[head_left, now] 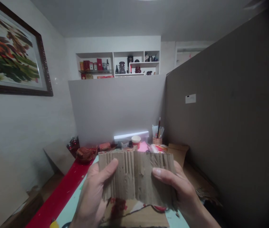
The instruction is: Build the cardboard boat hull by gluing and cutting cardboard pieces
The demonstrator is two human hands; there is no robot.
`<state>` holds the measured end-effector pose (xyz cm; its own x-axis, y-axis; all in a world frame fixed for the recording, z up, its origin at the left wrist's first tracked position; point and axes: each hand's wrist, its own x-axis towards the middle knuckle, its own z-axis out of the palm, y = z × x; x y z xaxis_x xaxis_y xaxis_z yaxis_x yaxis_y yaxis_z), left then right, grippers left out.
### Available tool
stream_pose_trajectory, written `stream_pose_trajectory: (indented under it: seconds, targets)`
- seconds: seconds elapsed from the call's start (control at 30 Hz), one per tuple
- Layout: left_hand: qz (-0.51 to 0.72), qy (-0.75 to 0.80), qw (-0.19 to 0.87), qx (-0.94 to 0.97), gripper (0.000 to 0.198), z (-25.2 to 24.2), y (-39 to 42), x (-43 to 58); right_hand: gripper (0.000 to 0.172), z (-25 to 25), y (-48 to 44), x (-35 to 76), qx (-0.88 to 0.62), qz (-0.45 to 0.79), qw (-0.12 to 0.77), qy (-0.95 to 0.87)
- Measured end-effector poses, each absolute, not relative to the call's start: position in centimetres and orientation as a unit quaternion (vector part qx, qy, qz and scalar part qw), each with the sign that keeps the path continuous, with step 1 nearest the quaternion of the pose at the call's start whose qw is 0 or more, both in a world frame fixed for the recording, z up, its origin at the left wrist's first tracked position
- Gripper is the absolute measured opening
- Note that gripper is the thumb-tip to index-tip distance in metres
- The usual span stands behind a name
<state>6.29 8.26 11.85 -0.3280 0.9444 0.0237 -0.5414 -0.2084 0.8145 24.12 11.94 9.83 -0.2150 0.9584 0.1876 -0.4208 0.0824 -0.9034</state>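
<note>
A piece of corrugated cardboard (125,177) is held up in front of me, its ridged side showing and a vertical crease near its middle. My left hand (94,186) grips its left end, thumb on the front face. At the right end my right hand (182,186) holds it the same way, fingers hidden behind. Below it on the table lies a flat cardboard sheet (144,218) with red marks and a torn white patch. Part of a red, rounded object (160,208) shows under the held piece's lower edge.
Behind the cardboard stand a white-rimmed cup (136,140), a pen holder (157,140) and a glowing light bar (131,135). Red woven items (85,154) sit at the left on red cloth (60,193). An open cardboard box (177,152) is at the right, beside a grey partition (220,120).
</note>
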Motion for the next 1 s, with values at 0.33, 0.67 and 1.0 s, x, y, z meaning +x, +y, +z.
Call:
stream_pose_trajectory:
  seconds: [0.33,0.67,1.0]
  targets:
    - [0.732,0.373,0.503,0.269,0.036,11.5,8.9,5.7,0.029,9.9,14.0,24.1,-0.240,0.606,0.546,-0.526]
    - [0.749,0.348,0.487,0.285,0.041,11.4,8.9,5.7,0.029,10.4,14.4,25.1,-0.223,0.612,0.523,-0.550]
    - [0.707,0.390,0.406,0.429,0.024,11.4,8.5,6.1,0.030,12.5,14.3,27.6,-0.218,0.490,0.474,-0.699]
